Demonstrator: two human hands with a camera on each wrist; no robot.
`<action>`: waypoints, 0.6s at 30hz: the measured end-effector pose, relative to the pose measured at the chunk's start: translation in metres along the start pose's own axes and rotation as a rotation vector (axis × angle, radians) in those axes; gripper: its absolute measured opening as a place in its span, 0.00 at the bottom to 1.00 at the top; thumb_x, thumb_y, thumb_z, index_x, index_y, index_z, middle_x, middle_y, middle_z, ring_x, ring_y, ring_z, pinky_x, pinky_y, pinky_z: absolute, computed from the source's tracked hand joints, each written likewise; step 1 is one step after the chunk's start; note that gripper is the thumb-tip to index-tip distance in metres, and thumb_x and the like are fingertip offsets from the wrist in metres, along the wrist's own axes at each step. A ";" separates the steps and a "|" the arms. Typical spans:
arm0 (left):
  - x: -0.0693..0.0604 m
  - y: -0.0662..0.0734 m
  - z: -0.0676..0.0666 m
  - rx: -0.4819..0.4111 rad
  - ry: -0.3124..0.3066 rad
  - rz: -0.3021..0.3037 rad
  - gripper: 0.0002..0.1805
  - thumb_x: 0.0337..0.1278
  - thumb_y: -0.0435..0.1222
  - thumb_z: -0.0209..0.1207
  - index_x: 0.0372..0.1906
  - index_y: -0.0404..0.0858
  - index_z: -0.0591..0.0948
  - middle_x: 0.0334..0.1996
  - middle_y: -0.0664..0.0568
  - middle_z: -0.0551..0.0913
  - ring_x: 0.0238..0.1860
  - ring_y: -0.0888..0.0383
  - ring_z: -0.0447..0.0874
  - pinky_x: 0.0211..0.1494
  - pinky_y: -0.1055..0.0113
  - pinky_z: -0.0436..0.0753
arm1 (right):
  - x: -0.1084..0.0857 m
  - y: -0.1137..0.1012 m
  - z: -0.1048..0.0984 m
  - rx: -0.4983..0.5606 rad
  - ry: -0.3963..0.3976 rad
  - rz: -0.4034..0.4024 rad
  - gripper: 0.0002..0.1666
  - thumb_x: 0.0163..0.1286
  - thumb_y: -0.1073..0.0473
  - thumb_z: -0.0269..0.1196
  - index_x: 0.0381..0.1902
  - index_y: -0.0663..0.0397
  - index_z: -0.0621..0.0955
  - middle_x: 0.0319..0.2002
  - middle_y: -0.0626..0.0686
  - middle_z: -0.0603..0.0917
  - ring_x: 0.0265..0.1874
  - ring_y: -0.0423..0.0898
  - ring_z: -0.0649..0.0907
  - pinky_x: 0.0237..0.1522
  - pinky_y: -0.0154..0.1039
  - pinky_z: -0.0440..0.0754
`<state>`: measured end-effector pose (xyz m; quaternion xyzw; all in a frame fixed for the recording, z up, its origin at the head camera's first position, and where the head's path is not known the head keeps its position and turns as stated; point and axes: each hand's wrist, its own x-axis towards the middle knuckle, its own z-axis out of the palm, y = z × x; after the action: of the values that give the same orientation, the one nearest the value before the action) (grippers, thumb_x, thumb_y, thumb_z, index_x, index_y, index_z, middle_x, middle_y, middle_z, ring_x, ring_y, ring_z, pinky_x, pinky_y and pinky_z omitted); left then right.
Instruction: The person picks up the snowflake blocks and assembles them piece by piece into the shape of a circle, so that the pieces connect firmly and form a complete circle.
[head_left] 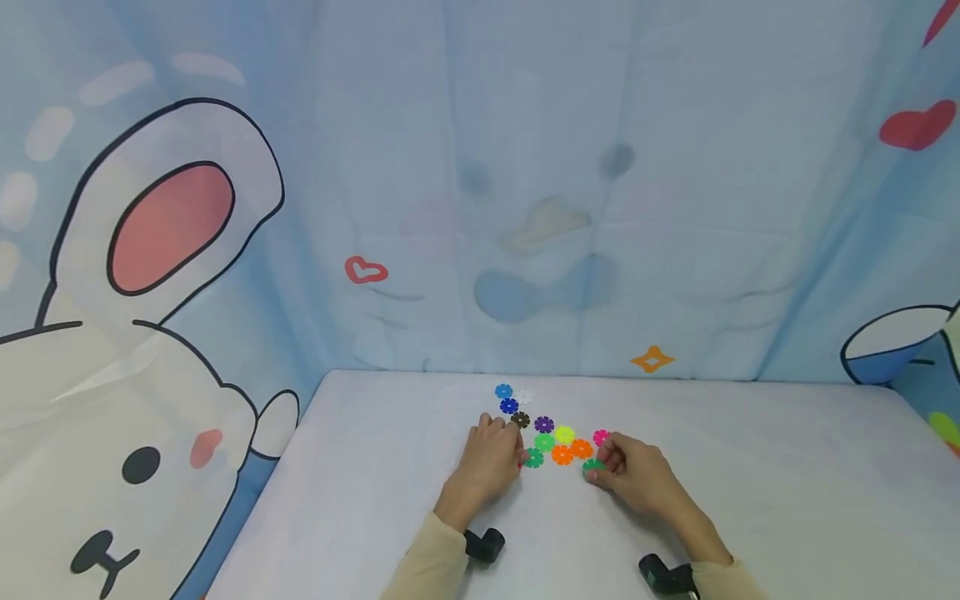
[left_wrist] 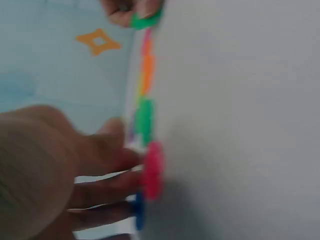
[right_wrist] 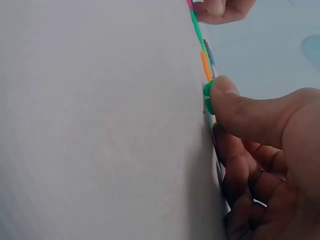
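- Left hand (head_left: 487,460): at the near left end of the group of discs, fingertips against a pink-red disc (left_wrist: 152,172); blurred, so I cannot tell whether the grip is clamped on it.
- Right hand (head_left: 645,473): grip together on a green disc (head_left: 592,464), thumb uppermost, at the near right end of the group.
- Second pink disc (head_left: 601,437) just beyond the right fingertips.
- Between the hands: two orange discs (head_left: 562,455) side by side, with yellow (head_left: 565,435), light green (head_left: 544,442), purple (head_left: 543,425) and darker green (head_left: 534,457) ones close by.
- Far left of the group: brown disc (head_left: 521,419) near the left fingers; beyond it dark blue (head_left: 509,406), light blue (head_left: 504,391) and white (head_left: 524,397).
- All discs have notched rims.
- Surface (head_left: 337,517) white; pale blue printed curtain (head_left: 675,192) along its far edge.
- Light sleeves; a black device (head_left: 484,546) at each wrist.
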<state>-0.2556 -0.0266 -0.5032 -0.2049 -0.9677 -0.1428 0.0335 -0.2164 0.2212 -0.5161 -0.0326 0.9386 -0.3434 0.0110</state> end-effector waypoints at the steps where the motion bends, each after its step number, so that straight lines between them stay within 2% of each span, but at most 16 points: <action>1: -0.001 0.000 -0.004 0.002 -0.026 0.010 0.09 0.62 0.41 0.74 0.38 0.43 0.85 0.33 0.55 0.80 0.41 0.55 0.70 0.45 0.63 0.76 | 0.000 0.001 -0.001 0.006 0.003 -0.003 0.20 0.62 0.54 0.80 0.39 0.55 0.79 0.30 0.47 0.79 0.30 0.44 0.75 0.31 0.31 0.74; 3: -0.003 -0.002 -0.011 0.001 -0.072 0.017 0.12 0.57 0.40 0.77 0.39 0.43 0.84 0.34 0.55 0.80 0.41 0.56 0.70 0.46 0.63 0.77 | -0.002 0.001 -0.002 0.020 0.006 -0.005 0.20 0.61 0.54 0.80 0.39 0.55 0.79 0.31 0.48 0.80 0.31 0.44 0.75 0.31 0.31 0.74; 5: -0.005 -0.003 -0.014 0.011 -0.086 0.015 0.15 0.52 0.38 0.80 0.39 0.44 0.84 0.33 0.55 0.79 0.40 0.56 0.70 0.44 0.65 0.77 | -0.003 0.001 -0.003 0.034 0.006 -0.006 0.21 0.61 0.54 0.80 0.39 0.56 0.79 0.31 0.48 0.80 0.31 0.44 0.76 0.31 0.31 0.75; 8: -0.006 -0.004 -0.013 0.015 -0.070 0.020 0.16 0.48 0.36 0.82 0.36 0.44 0.84 0.31 0.55 0.79 0.39 0.56 0.69 0.41 0.65 0.75 | -0.004 0.001 -0.003 0.050 0.000 -0.011 0.21 0.61 0.54 0.80 0.40 0.56 0.80 0.31 0.48 0.80 0.31 0.43 0.76 0.31 0.30 0.76; 13: -0.005 -0.007 -0.011 -0.052 -0.039 -0.010 0.18 0.44 0.35 0.83 0.32 0.43 0.82 0.27 0.56 0.79 0.38 0.56 0.67 0.41 0.64 0.71 | -0.002 0.004 0.000 0.057 -0.006 -0.013 0.20 0.61 0.54 0.80 0.40 0.56 0.80 0.31 0.48 0.80 0.31 0.43 0.76 0.32 0.30 0.77; 18: -0.004 -0.010 -0.012 -0.127 -0.020 -0.020 0.17 0.47 0.33 0.81 0.30 0.44 0.80 0.25 0.58 0.77 0.36 0.58 0.67 0.40 0.67 0.70 | 0.000 0.006 0.001 0.069 -0.007 -0.008 0.19 0.62 0.55 0.80 0.40 0.56 0.81 0.31 0.48 0.80 0.31 0.44 0.77 0.32 0.29 0.77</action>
<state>-0.2556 -0.0407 -0.4946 -0.1983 -0.9590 -0.2022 0.0093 -0.2169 0.2251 -0.5206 -0.0371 0.9260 -0.3754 0.0142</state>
